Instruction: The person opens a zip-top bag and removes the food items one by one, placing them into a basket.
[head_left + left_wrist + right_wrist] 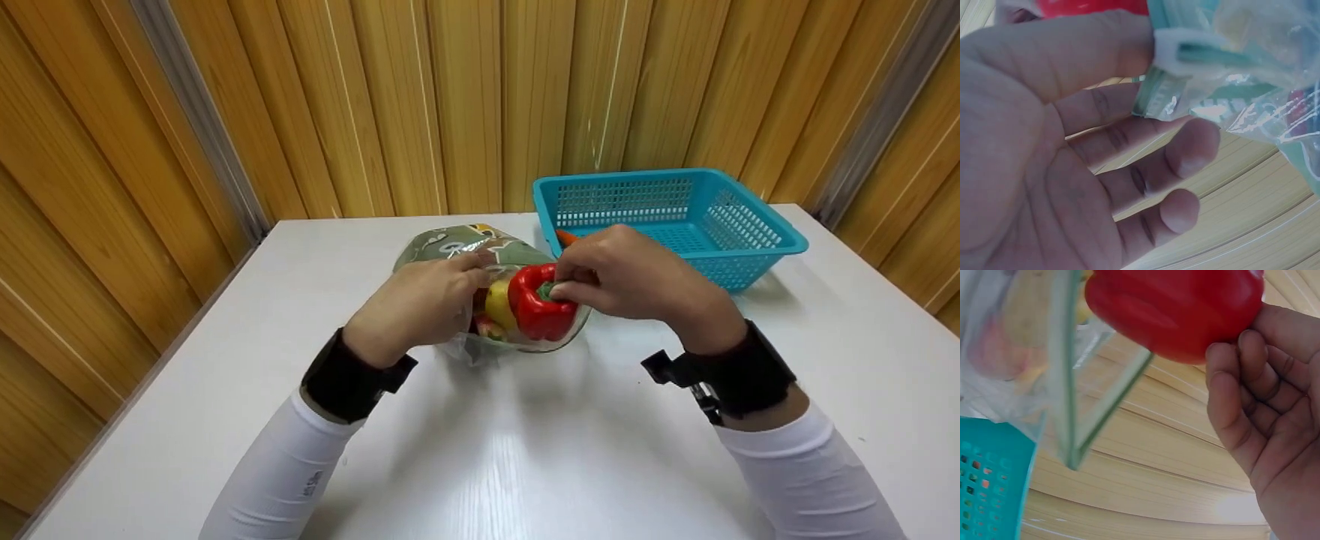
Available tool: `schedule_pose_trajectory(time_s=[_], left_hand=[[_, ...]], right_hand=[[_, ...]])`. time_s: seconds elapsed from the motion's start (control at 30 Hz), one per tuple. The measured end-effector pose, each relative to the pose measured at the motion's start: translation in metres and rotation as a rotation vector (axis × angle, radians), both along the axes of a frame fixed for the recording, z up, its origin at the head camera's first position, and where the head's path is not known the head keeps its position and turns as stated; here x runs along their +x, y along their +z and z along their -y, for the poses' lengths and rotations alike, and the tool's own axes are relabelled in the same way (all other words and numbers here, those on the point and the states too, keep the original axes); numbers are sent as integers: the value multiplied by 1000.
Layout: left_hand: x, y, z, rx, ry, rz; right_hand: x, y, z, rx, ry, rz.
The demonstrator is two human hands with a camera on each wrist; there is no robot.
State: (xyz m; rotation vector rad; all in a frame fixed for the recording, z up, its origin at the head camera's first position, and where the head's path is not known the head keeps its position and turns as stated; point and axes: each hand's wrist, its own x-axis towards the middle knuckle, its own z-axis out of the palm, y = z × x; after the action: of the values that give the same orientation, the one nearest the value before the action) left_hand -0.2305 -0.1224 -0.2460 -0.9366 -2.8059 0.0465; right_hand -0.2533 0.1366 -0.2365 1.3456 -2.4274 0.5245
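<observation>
Just right of centre frame, the red pepper (536, 321) is at the mouth of the printed bag (439, 246), stem (545, 289) towards the right hand (637, 277), the nearer one, pinching it! Left hand (416, 304) grips the bag's edge, left of the pepper. White table (570, 465) below, turquoise basket (630, 178) upper right, wood-look walls (465, 112) behind.

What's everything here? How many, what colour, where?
Table: 1, white, below
Basket: 1, blue, back right
Carrot-like thing: 1 seen, orange, in basket
Bag: 1, clear and green, beside basket
Pepper: 1, red, bag's mouth
Fruit-like thing: 1, yellow, inside bag
Other pieces: count unclear, reddish, inside bag
Wall panels: many, yellowish, behind, beside
Posts: 2, grey, panel corners
Sleeves: 2, white, picture bottom
Wristbands: 2, black, beyond sleeves
Left hand: 1, bare, pinching bag's edge
Right hand: 1, bare, holding pepper
</observation>
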Motion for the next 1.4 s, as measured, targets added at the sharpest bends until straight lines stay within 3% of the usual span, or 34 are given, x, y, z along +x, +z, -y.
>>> schedule_pose_trajectory(time_s=[0.37, 0.63, 0.8, 0.97, 1.2, 1.4], left_hand=[[1, 1, -3, 1, 16, 19], [1, 0, 0, 23, -8, -6], [1, -1, 2, 46, -20, -14], [1, -2, 1, 42, -7, -1], [0, -1, -3, 21, 24, 17], [0, -1, -4, 20, 27, 16]], right_hand=[[8, 10, -10, -139, 100, -185], [8, 21, -27, -291, 43, -310], [2, 24, -38, -342, -59, -378], [-13, 16, -45, -335, -193, -420], [-35, 3, -57, -368, -406, -360], [-48, -3, -68, -405, -538, -310]])
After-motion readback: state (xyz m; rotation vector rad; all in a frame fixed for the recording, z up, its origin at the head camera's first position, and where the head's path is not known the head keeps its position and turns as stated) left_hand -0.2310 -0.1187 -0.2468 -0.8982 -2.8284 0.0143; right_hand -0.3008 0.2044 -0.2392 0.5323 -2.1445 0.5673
